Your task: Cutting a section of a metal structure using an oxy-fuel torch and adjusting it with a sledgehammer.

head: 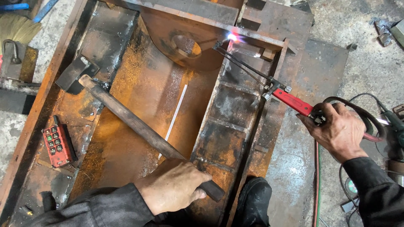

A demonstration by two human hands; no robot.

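Red button pendant (58,146), broom (17,26)

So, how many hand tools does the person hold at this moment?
2. The left hand grips the handle of a sledgehammer lying on the rusty steel frame. The right hand holds a red cutting torch, flame at the upper edge.

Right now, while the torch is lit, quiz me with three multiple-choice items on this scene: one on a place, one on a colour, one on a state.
1. Where does the red button pendant lie?
A. on the rusty steel frame's left side
B. beside the boot
C. under the torch

2. What colour is the cutting torch handle?
A. blue
B. red
C. yellow

3. What is the left hand doing?
A. resting open
B. gripping the sledgehammer handle
C. holding a tape

Answers: 1 A, it sits near the frame's left edge; 2 B, red shows ahead of the right hand; 3 B, fingers wrap the shaft.
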